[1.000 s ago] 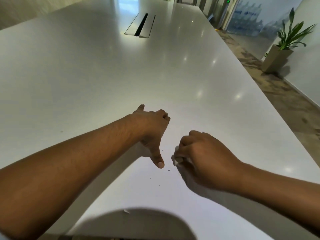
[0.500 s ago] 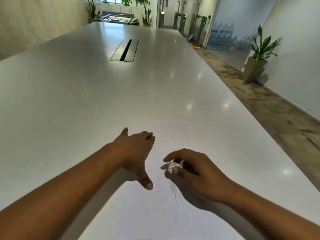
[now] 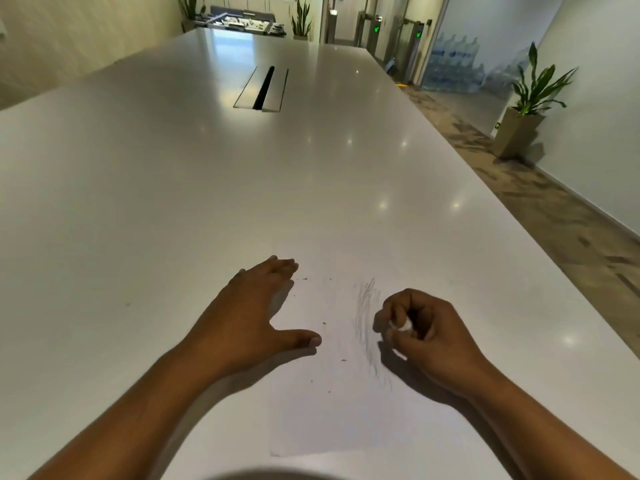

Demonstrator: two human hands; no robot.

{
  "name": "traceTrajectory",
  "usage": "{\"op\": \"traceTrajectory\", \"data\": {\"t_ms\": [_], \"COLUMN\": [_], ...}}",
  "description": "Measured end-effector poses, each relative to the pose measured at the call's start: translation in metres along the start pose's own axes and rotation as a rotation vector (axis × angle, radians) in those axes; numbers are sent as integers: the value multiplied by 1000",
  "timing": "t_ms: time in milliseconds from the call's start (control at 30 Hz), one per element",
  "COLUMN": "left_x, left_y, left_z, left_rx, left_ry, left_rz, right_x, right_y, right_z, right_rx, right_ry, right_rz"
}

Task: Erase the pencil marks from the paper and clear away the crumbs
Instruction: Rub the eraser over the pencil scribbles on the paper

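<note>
White table bears paper; flat left hand steadies it, right hand pinching eraser just right of near-far pencil marks.

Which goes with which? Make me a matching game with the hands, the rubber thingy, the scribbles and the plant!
Things:
1. left hand
2. eraser
3. pencil marks
4. potted plant

Where or how:
A. standing on the floor, far right
B. pinched in the right hand
C. fingers straight, resting flat at the left edge of the paper
D. grey streaks on the paper, just left of the right hand

Pairs: 1-C, 2-B, 3-D, 4-A
</note>
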State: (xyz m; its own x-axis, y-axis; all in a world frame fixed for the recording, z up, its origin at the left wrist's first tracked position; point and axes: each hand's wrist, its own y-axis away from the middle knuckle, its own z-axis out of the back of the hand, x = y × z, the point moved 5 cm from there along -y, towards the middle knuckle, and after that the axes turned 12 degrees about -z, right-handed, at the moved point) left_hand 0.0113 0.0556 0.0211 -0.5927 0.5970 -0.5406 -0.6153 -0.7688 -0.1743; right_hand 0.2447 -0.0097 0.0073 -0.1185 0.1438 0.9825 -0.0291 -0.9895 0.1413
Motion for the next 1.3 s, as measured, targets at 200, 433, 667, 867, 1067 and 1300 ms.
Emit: {"op": "traceTrajectory", "data": {"t_ms": [200,433,667,867,1067,1300], "left_x": [2,5,4,-12,-12,-16], "left_y": [36,43,-3,-5,-8,-9], "left_z": [2,4,14,-10,-13,-11], "left_rx": [-131,-116,228,486,503,556], "left_ry": [104,112,-41,-327,-340,-404], "left_rz": [-4,-3,42,44,53,82], "right_x": [8,-3,13,43,45,48], "right_y": [3,3,-9,-16,-45,-41], "right_z": [-2,-1,-3,-45,-75,-64], "right_rx": [-93,-81,-20,145,199,185], "right_ry": [34,-83,202,694,1009,1159], "right_rz": [38,10,18,257,399,427]}}
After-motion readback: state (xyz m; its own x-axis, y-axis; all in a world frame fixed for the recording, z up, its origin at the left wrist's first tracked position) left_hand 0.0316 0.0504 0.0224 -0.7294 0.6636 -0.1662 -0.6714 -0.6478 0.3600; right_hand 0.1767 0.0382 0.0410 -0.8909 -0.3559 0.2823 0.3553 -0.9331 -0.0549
